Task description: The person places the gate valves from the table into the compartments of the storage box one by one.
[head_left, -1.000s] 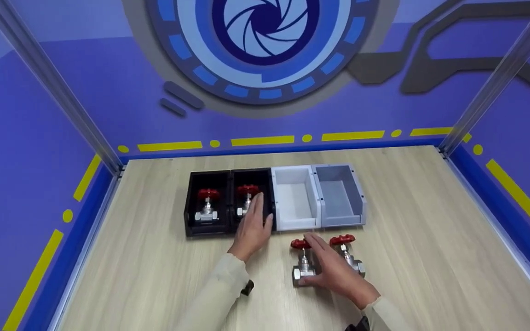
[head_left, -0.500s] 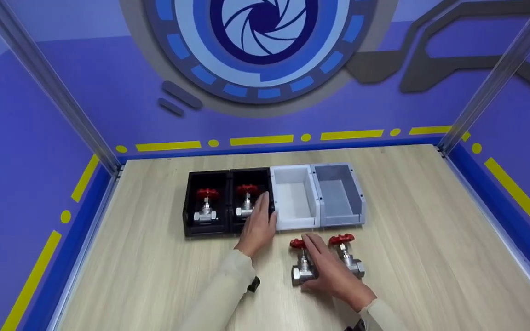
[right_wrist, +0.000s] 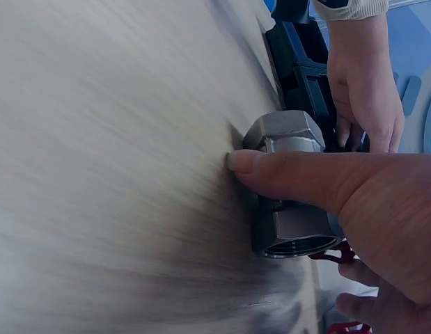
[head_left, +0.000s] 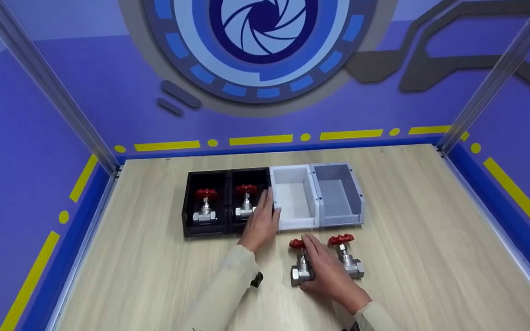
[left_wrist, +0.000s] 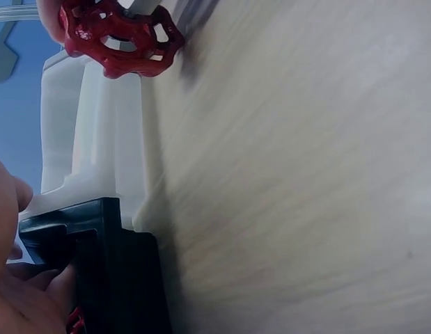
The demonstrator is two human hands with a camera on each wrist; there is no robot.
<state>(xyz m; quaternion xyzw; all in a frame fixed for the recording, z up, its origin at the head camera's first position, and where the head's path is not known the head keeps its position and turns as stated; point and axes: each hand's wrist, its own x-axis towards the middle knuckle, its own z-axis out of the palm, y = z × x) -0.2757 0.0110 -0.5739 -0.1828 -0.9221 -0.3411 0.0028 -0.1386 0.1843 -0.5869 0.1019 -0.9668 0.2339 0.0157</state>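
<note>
In the head view my right hand holds the nearer-left steel valve with a red handwheel. Its thumb lies across the valve body in the right wrist view, and its fingers reach over the handwheel. A second red-wheeled valve lies just right of that hand, partly covered. My left hand rests over the wall between the second black bin and the white bin, fingers fairly straight. Close to its fingers, a valve lies in that black bin; the hand covers its right end.
The leftmost black bin holds another red-wheeled valve. A grey bin ends the joined row on the right. The wooden table is bounded by blue-purple walls with metal corner posts.
My left hand has shifted right, away from the valve in the second black bin, to the wall beside the white bin. The right hand and its valve stay almost in place.
</note>
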